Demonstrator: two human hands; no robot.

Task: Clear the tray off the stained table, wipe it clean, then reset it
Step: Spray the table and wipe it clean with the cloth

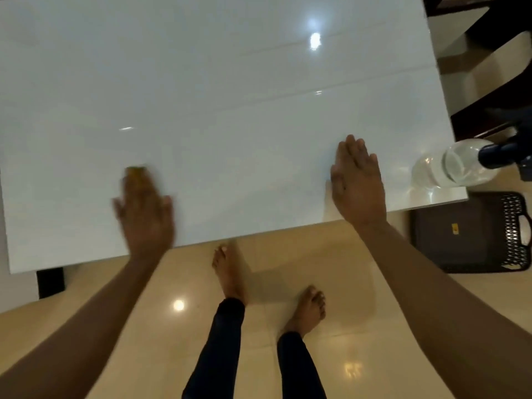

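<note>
Wiping seems to be the step in hand: a small yellow-brown pad point(136, 171), probably a sponge or cloth, is peeking out beyond the tips of the left hand point(144, 208), which is lying flat on it near the front edge of the white surface point(230, 96). Motion blur is smearing that hand, so whether its fingers point(135, 185) are pressing flat or curling over the pad I cannot tell for sure; they are looking fairly straight. The pad is sitting directly under and just ahead of them, too blurred to show a long axis.

The right hand point(358, 182) is resting flat, fingers straight and close together, pointing away from the person, bracing on the front edge well apart from the pad. The left hand is plainly the nearer one.

The tray point(472, 234), dark with a lattice end, is lying off the surface on the floor to the right, its long axis running left to right. A clear bottle point(449, 168) is standing at the right front corner.
</note>
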